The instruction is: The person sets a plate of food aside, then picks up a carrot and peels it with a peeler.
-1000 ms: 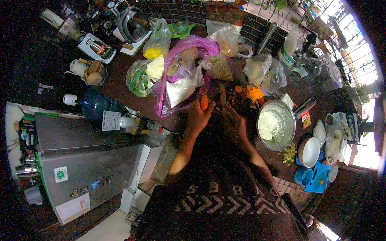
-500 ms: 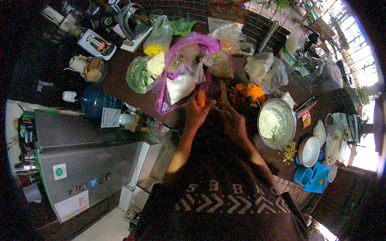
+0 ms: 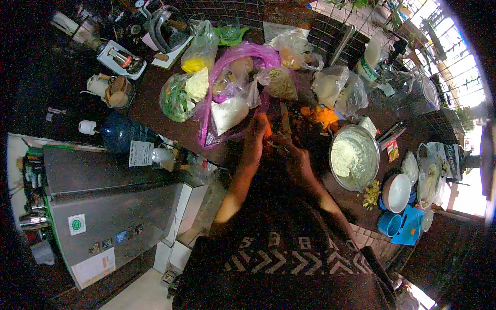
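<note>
My left hand is wrapped round an orange carrot, whose lower part is hidden by the fingers. Closed on a knife, my right hand is just beside it, and the blade points away from me. A heap of orange carrot pieces lies on the dark table beyond and to the right of the knife. Left of the carrot, a clear bag of white powder rests on a pink plastic bag. The dim light hides the fingertips and the exact contact between blade and carrot.
On the right stands a metal bowl of pale batter, near chopped yellowish pieces, a white bowl and a blue cup. Several filled plastic bags line the back. A grey fridge stands at left.
My left hand has turned more upright with the carrot and moved slightly away from me. The right hand has shifted slightly left with the knife. The whole view has tilted a little.
</note>
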Action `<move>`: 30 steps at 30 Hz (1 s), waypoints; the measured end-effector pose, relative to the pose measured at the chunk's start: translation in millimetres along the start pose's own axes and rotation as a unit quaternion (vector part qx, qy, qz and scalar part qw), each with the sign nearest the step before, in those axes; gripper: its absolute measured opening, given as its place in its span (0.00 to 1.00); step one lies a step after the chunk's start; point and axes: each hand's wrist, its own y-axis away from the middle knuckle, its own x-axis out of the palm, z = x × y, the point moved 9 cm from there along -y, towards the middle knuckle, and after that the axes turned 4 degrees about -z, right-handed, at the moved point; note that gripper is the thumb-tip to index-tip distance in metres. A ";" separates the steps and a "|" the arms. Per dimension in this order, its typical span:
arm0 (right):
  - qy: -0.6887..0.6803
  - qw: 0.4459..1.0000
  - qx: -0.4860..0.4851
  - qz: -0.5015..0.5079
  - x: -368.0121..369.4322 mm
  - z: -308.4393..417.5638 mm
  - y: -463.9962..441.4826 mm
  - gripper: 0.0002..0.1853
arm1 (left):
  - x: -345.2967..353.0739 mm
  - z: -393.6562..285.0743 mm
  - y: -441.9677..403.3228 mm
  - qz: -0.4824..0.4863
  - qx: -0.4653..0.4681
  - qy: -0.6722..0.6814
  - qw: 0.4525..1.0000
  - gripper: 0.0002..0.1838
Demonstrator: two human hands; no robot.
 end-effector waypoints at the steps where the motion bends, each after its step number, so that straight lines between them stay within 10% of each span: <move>1: 0.000 1.000 0.000 0.000 0.2 0.8 0.3 0.22 | 4.8 0.7 0.2 0.063 0.028 0.030 0.997 0.22; 11: -0.046 0.998 0.045 -0.002 -3.8 6.5 -2.6 0.21 | -4.5 -35.2 23.8 0.074 -0.033 -0.016 0.997 0.36; 25: -0.020 0.999 0.028 0.016 -7.5 24.6 -4.4 0.23 | -6.1 49.2 3.6 0.020 -0.192 0.244 0.950 0.28; 30: -0.014 0.999 0.021 0.034 -12.0 42.2 -7.6 0.22 | -2.4 46.2 -12.4 0.099 -0.070 0.162 0.979 0.26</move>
